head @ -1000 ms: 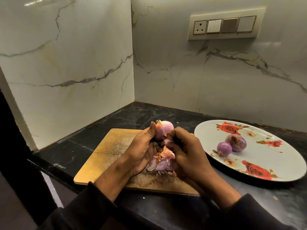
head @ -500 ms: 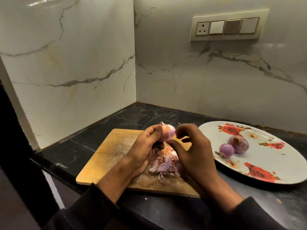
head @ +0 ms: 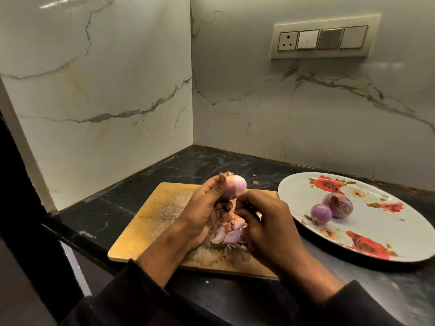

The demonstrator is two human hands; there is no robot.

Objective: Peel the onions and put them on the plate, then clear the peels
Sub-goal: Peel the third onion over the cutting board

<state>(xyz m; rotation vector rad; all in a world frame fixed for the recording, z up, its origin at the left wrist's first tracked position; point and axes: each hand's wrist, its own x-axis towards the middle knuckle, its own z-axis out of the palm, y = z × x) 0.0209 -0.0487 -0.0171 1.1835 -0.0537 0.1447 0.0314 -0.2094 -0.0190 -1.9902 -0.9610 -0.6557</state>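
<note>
Purple skin was partly stripped from the onion point(head: 231, 188), which was held up over the far edge of the board point(head: 162, 216), near the middle of the counter point(head: 146, 191). A slip was judged the main risk: bared onion flesh is slick, and a hard tug on a clinging strip could twist it out of the hold and send it rolling along the counter. A second risk was judged to lie in the peels point(head: 229, 234), heaped on the board below the hands; a brush of a sleeve could scatter them over the near edge, making the later clearing harder.

The grip of the left hand point(head: 203, 215) was closed round the onion, the thumb laid up its side and the fingers curled beneath it. The right hand point(head: 266, 222) was drawn into a pinch just under the onion, fingertips together; a strip of skin was probably caught between them, though this could not be made out for certain. Two peeled onions point(head: 329, 209) were seen touching each other on the plate point(head: 381, 243), towards the counter's right edge.
</note>
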